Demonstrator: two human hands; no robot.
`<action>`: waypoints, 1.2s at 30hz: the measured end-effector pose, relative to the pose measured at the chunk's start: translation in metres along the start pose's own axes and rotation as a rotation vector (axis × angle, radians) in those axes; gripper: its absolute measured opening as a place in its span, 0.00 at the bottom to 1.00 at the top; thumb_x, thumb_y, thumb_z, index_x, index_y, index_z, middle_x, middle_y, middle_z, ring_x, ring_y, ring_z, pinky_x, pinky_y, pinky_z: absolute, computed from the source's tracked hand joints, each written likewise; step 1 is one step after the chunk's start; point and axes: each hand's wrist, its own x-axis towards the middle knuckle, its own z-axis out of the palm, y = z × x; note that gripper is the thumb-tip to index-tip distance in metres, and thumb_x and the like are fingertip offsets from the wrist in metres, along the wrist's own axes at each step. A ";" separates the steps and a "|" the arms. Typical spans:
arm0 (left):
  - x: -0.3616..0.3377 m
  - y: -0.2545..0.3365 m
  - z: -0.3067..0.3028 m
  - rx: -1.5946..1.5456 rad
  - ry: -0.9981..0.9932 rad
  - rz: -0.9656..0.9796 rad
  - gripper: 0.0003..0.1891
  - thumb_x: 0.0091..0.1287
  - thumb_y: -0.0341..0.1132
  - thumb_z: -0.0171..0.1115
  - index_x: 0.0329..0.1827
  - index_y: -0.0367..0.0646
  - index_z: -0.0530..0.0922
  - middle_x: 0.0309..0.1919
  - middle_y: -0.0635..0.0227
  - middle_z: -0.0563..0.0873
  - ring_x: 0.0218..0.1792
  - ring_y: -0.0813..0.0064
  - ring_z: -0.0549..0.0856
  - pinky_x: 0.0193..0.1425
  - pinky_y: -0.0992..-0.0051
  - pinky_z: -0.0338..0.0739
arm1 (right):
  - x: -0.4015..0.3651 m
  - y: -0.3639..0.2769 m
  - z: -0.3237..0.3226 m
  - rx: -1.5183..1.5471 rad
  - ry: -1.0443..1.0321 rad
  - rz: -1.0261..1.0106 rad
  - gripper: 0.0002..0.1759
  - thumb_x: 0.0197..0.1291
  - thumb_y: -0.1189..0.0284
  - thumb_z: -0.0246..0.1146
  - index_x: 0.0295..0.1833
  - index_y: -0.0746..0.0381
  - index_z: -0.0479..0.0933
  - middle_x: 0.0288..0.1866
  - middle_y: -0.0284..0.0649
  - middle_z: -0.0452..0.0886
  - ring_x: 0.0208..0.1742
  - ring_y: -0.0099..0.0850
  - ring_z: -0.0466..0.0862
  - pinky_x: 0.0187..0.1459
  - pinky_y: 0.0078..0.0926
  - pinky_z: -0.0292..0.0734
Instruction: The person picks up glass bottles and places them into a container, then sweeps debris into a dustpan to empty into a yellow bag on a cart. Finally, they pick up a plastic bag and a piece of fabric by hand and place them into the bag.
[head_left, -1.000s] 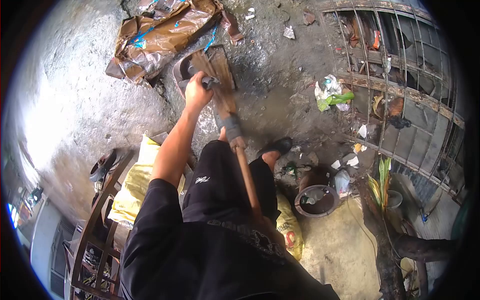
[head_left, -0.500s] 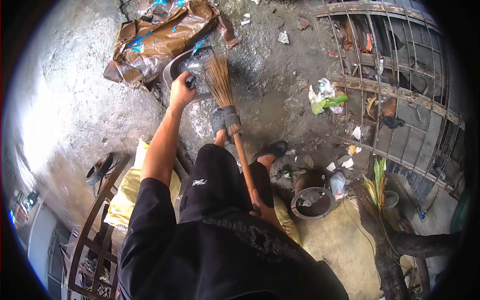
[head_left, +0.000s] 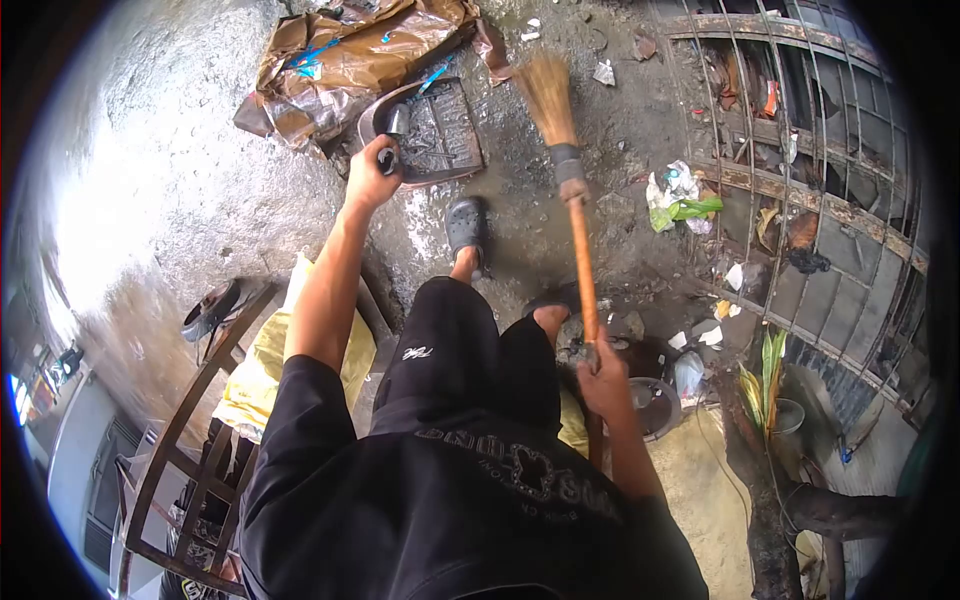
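Note:
My left hand [head_left: 374, 175] is closed round the handle of a dustpan [head_left: 440, 135], which rests on the wet floor with its open side facing right. Some dark bits lie in the pan. In my right hand [head_left: 606, 378] is the wooden handle of a stick broom [head_left: 550, 95], gripped near its end. The bristles point away from me, over the floor to the right of the dustpan and apart from it. Just beyond the dustpan lies a crumpled brown plastic sheet [head_left: 350, 60] with blue strips.
A rusty metal grille [head_left: 790, 150] runs along the right, with crumpled litter [head_left: 685, 200] beside it. Near my right forearm stands a round pot [head_left: 655, 408]. A wooden frame [head_left: 180, 430] and a yellow sack [head_left: 255, 385] are at left. My shoe [head_left: 466, 222] is below the dustpan.
The broom has swung right, away from the dustpan, and its bristles no longer overlap the pan's edge. My right hand has moved out from my waist, forward and right. The dustpan's inside now shows.

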 end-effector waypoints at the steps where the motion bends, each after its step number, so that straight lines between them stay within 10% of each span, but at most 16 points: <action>1: -0.001 0.000 0.002 0.000 -0.011 -0.012 0.16 0.42 0.26 0.60 0.37 0.41 0.74 0.30 0.53 0.81 0.36 0.52 0.81 0.41 0.68 0.74 | -0.006 0.001 0.011 -0.003 0.002 -0.002 0.33 0.48 0.73 0.59 0.63 0.65 0.59 0.33 0.57 0.77 0.38 0.47 0.80 0.41 0.37 0.73; 7: 0.020 0.014 0.017 0.112 -0.012 -0.075 0.20 0.43 0.28 0.61 0.43 0.38 0.75 0.34 0.48 0.81 0.39 0.53 0.81 0.45 0.67 0.75 | -0.057 0.002 0.028 -0.088 -0.357 -0.034 0.32 0.51 0.67 0.58 0.62 0.65 0.60 0.25 0.55 0.76 0.29 0.41 0.80 0.35 0.34 0.72; 9: 0.017 -0.001 0.016 0.100 -0.015 -0.041 0.17 0.45 0.28 0.60 0.41 0.37 0.76 0.33 0.49 0.81 0.37 0.57 0.82 0.44 0.70 0.75 | -0.077 0.011 0.037 0.416 -0.485 1.016 0.28 0.55 0.62 0.55 0.60 0.61 0.63 0.31 0.54 0.78 0.31 0.43 0.80 0.36 0.34 0.73; 10: 0.012 0.013 0.007 0.082 -0.059 -0.110 0.13 0.47 0.26 0.59 0.38 0.38 0.76 0.30 0.53 0.82 0.35 0.64 0.83 0.42 0.73 0.75 | -0.109 0.028 0.040 0.460 -0.425 0.511 0.23 0.58 0.59 0.52 0.56 0.57 0.68 0.39 0.51 0.79 0.35 0.43 0.81 0.38 0.34 0.73; 13: -0.009 0.037 -0.015 -0.090 -0.087 0.062 0.08 0.52 0.21 0.51 0.34 0.38 0.73 0.27 0.63 0.80 0.30 0.77 0.79 0.39 0.78 0.73 | -0.165 0.086 0.065 0.048 -0.153 0.156 0.20 0.58 0.59 0.52 0.54 0.54 0.70 0.39 0.45 0.80 0.36 0.36 0.81 0.39 0.30 0.74; 15: -0.019 0.028 -0.016 -0.189 -0.047 0.257 0.04 0.54 0.19 0.48 0.29 0.37 0.69 0.32 0.63 0.80 0.35 0.76 0.78 0.43 0.75 0.73 | -0.171 0.044 0.032 0.153 -0.047 0.423 0.14 0.51 0.77 0.58 0.47 0.61 0.74 0.37 0.41 0.81 0.40 0.31 0.81 0.41 0.25 0.73; 20: -0.041 0.069 -0.011 -0.139 -0.133 0.237 0.03 0.56 0.19 0.48 0.28 0.36 0.68 0.36 0.57 0.80 0.47 0.66 0.79 0.53 0.70 0.70 | -0.221 0.101 0.069 0.514 0.309 0.502 0.13 0.62 0.66 0.52 0.49 0.59 0.73 0.17 0.29 0.69 0.16 0.15 0.67 0.18 0.13 0.61; 21: -0.041 0.070 -0.004 -0.214 -0.177 0.320 0.03 0.57 0.19 0.48 0.29 0.36 0.69 0.36 0.57 0.80 0.47 0.66 0.79 0.53 0.70 0.70 | -0.224 0.127 0.070 0.139 0.419 0.279 0.18 0.64 0.62 0.49 0.54 0.60 0.70 0.16 0.30 0.69 0.16 0.17 0.69 0.19 0.15 0.63; 26: -0.044 0.107 0.055 -0.350 -0.313 0.373 0.04 0.56 0.18 0.48 0.30 0.36 0.69 0.35 0.59 0.80 0.45 0.67 0.79 0.54 0.70 0.69 | -0.127 0.190 0.014 0.267 0.617 0.386 0.23 0.60 0.70 0.51 0.62 0.59 0.64 0.21 0.39 0.72 0.20 0.25 0.71 0.25 0.24 0.68; 29: -0.052 0.135 0.109 -0.289 -0.344 0.299 0.07 0.49 0.17 0.51 0.29 0.37 0.70 0.34 0.61 0.80 0.37 0.76 0.78 0.44 0.78 0.70 | -0.123 0.250 0.054 0.200 0.690 0.215 0.23 0.60 0.68 0.52 0.61 0.59 0.65 0.19 0.38 0.71 0.18 0.24 0.70 0.22 0.23 0.67; 31: -0.059 0.139 0.152 -0.228 -0.367 0.365 0.08 0.44 0.21 0.54 0.29 0.38 0.72 0.27 0.64 0.80 0.31 0.78 0.78 0.38 0.79 0.72 | -0.150 0.276 0.116 0.410 0.565 0.570 0.21 0.61 0.63 0.52 0.58 0.58 0.68 0.19 0.35 0.71 0.16 0.22 0.69 0.19 0.22 0.65; 33: -0.070 0.145 0.189 -0.221 -0.401 0.297 0.11 0.42 0.22 0.55 0.31 0.37 0.74 0.26 0.63 0.80 0.30 0.75 0.79 0.36 0.77 0.73 | -0.184 0.252 0.137 0.175 0.593 0.292 0.18 0.62 0.61 0.50 0.56 0.55 0.70 0.18 0.33 0.71 0.14 0.19 0.68 0.17 0.21 0.64; 36: -0.092 0.187 0.219 -0.147 -0.369 0.350 0.12 0.43 0.23 0.56 0.34 0.38 0.75 0.28 0.62 0.81 0.31 0.71 0.81 0.35 0.75 0.74 | -0.198 0.188 0.110 0.851 0.418 0.866 0.17 0.63 0.60 0.48 0.54 0.54 0.71 0.17 0.33 0.69 0.14 0.20 0.68 0.16 0.21 0.63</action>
